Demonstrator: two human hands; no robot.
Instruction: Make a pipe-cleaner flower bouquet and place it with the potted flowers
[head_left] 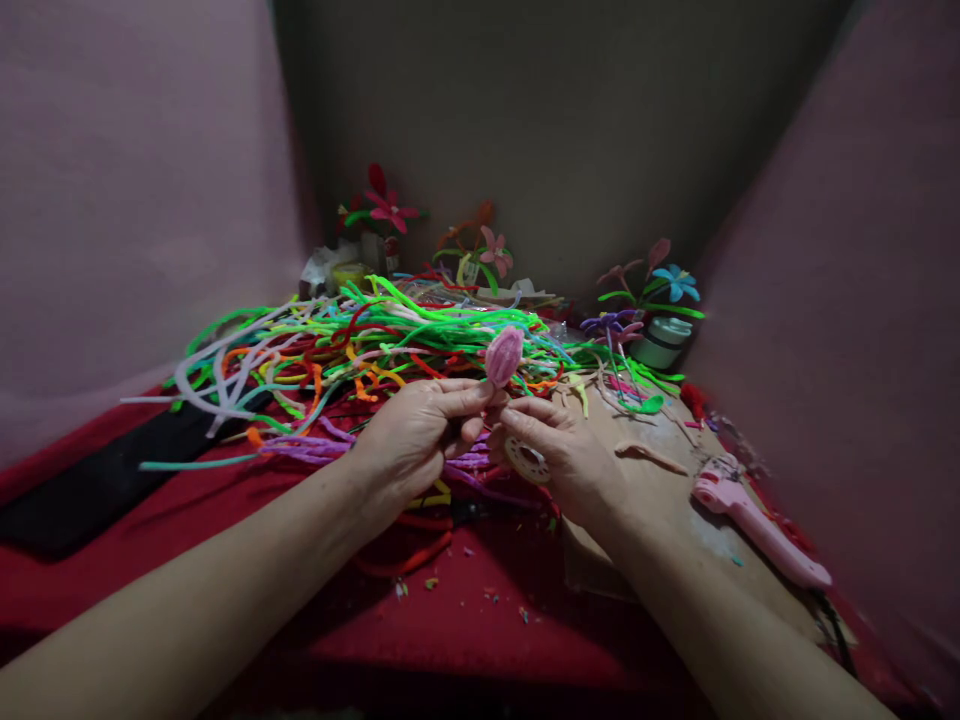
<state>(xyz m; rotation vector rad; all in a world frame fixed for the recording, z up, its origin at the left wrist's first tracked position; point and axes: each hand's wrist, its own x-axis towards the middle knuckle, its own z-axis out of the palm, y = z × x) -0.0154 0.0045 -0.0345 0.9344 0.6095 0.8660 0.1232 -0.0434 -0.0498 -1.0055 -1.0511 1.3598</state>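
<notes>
A pink fuzzy bud (pixel 504 356) stands upright between my hands at the middle of the view. My left hand (pixel 420 435) pinches the base of the bud with thumb and forefinger. Close beside it, my right hand (pixel 559 450) has its fingers closed just below the bud, and what they pinch there is too small to make out. A pale round spool (pixel 527 460) with small holes round its rim hangs under the right fingers, partly hidden by them.
Many coloured pipe cleaners (pixel 450 330) lie heaped behind my hands on the red cloth (pixel 495 630). A pink glue gun (pixel 765 525) rests on cardboard (pixel 645 500) at right. Fuzzy flowers (pixel 675 283) stand at the back, near a grey-green container (pixel 661 342). Small scraps lie in front.
</notes>
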